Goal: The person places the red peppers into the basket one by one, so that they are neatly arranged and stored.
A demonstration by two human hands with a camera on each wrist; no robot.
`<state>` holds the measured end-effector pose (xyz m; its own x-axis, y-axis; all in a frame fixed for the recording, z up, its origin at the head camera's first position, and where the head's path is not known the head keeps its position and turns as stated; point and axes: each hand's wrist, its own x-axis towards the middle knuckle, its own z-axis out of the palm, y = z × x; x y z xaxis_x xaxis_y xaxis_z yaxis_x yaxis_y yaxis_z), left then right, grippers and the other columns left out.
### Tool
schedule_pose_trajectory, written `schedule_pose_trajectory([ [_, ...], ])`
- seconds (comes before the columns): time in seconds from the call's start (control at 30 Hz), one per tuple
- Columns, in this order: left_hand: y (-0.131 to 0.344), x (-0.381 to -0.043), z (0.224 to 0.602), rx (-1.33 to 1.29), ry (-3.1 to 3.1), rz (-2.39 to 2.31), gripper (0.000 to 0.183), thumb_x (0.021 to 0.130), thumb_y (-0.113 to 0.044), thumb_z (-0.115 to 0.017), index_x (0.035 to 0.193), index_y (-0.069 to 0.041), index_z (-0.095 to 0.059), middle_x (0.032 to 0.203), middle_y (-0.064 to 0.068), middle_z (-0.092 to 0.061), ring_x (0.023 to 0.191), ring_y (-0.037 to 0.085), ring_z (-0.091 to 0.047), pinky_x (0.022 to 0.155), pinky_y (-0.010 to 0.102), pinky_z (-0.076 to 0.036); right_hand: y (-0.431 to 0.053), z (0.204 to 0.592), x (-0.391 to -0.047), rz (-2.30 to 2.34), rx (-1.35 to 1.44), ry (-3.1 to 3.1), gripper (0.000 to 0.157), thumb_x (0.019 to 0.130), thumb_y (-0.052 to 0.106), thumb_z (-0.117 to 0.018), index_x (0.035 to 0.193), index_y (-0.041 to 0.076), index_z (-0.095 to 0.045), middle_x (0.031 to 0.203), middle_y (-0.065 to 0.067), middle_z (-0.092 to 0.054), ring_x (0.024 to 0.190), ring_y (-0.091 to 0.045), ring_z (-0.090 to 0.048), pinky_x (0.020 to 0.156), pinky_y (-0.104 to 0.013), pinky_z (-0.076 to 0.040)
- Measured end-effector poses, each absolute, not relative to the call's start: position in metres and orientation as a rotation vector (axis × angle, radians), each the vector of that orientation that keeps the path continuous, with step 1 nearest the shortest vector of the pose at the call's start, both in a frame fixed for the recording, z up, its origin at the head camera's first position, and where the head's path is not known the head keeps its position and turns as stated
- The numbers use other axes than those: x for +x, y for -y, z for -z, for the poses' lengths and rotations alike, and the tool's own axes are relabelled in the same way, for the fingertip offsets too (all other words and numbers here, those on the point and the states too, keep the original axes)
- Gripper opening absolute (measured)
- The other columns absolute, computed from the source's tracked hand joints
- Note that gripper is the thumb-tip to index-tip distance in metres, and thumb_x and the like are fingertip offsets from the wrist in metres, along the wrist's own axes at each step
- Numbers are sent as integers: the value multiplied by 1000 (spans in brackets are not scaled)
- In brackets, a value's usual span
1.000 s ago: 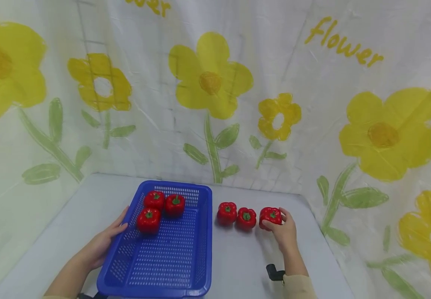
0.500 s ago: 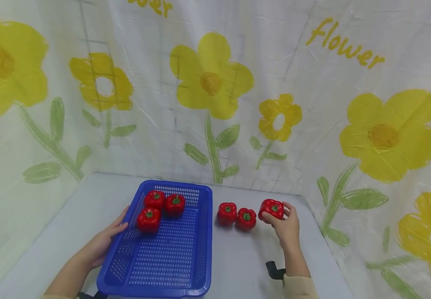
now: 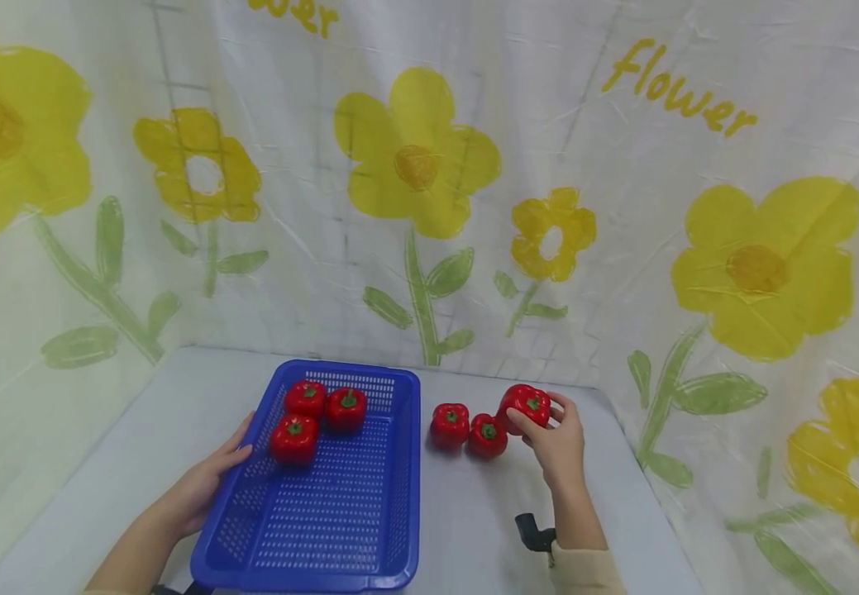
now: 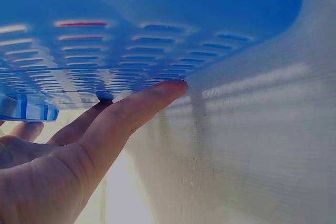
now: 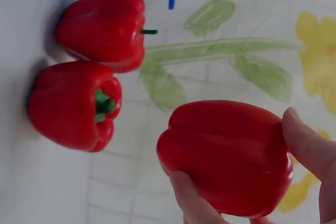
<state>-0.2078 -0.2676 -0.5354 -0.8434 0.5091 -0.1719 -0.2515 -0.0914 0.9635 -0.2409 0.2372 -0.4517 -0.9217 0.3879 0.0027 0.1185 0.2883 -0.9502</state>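
White table (image 3: 466,521), blue basket (image 3: 303,579), two red peppers (image 3: 449,428) (image 3: 487,438)

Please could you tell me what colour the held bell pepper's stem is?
The bell pepper's stem is green, clearest in the head view.

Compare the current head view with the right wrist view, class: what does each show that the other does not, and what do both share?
Only the head view shows the left hand at the side of the blue basket and the three peppers inside.

Only the right wrist view shows a clear gap between the held pepper and the two peppers on the table.

Both show the right hand gripping a pepper, those two others, part of the basket and the flowered curtain.
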Motion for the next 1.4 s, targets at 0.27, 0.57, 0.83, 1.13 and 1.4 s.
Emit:
schedule_pose_trajectory([
  [0.27, 269, -208, 534, 283, -1705, -1977, 61, 111, -40, -19, 154, -44, 24, 163, 20, 29, 148, 59, 2, 109, 67, -38, -216, 436, -244, -1681, -397, 2338, 93, 81, 39, -85, 153, 13, -32, 150, -20, -41, 130, -39, -52, 92, -49, -58],
  [0.57, 269, -210, 531, 295, -1702, -1992, 61, 111, -39, -20, 154, -45, 23, 164, 19, 29, 148, 60, 4, 109, 68, -37, -184, 421, -250, -1655, -283, 2407, 90, 79, 46, -85, 149, 15, -38, 146, -17, -47, 128, -38, -52, 96, -55, -55],
  [0.83, 270, -209, 536, 278, -1656, -1985, 60, 111, -40, -19, 153, -47, 24, 164, 19, 28, 149, 58, 0, 110, 66, -38, -151, 422, -246, -1636, -211, 2449, 86, 78, 46, -86, 146, 16, -43, 142, -18, -53, 124, -39, -58, 93, -56, -56],
  [1.13, 269, -209, 537, 292, -1689, -1987, 60, 111, -40, -20, 154, -47, 22, 164, 20, 27, 148, 60, 0, 109, 68, -38, -122, 427, -240, -1597, -120, 2483, 86, 76, 49, -86, 144, 15, -46, 138, -17, -57, 120, -37, -61, 91, -55, -58],
  [1.4, 268, -208, 538, 258, -1685, -1999, 61, 111, -41, -21, 154, -47, 21, 165, 18, 26, 148, 59, 1, 109, 67, -38, -99, 431, -237, -1635, -25, 2497, 85, 76, 50, -86, 143, 17, -46, 137, -15, -57, 115, -33, -63, 86, -48, -61],
])
